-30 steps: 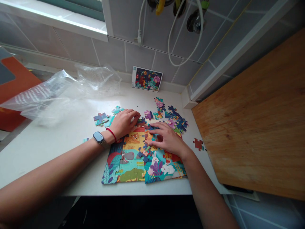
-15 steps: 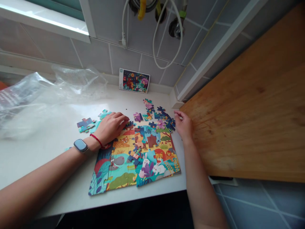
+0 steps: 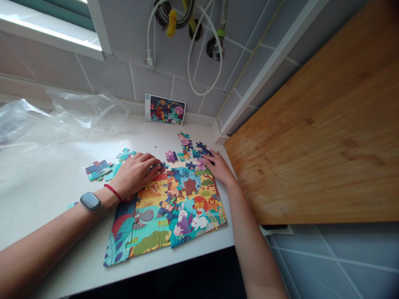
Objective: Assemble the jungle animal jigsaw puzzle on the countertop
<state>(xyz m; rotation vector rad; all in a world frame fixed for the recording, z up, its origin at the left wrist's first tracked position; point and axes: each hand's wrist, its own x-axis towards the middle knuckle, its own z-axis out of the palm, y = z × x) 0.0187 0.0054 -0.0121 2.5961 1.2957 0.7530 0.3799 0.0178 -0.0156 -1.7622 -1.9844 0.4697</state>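
Observation:
A partly assembled jigsaw puzzle (image 3: pixel 149 232) with bright animal pictures lies in front of me on a white counter. My left hand (image 3: pixel 134 172) rests over its upper left part, fingers stretched to the right along the top edge; what lies under the palm is hidden. My right hand (image 3: pixel 220 168) is at the upper right corner, fingers spread over the dark loose pieces (image 3: pixel 202 147). A brown puzzle piece (image 3: pixel 189 187) and a dark blue piece (image 3: pixel 166 211) lie on top of the picture. Turquoise and purple pieces (image 3: pixel 99 169) sit left of my left hand.
A picture card (image 3: pixel 165 110) leans against the tiled wall behind the pieces. Crumpled clear plastic (image 3: pixel 87 108) spreads over the left of the white counter (image 3: pixel 59 236). A wooden panel (image 3: pixel 311 137) closes off the right side. A white cable (image 3: pixel 188 70) and pipes hang above.
My right hand has moved left from beside the pile onto the loose pieces, and its fingers have straightened. My left hand stays on the puzzle. The view has shifted slightly.

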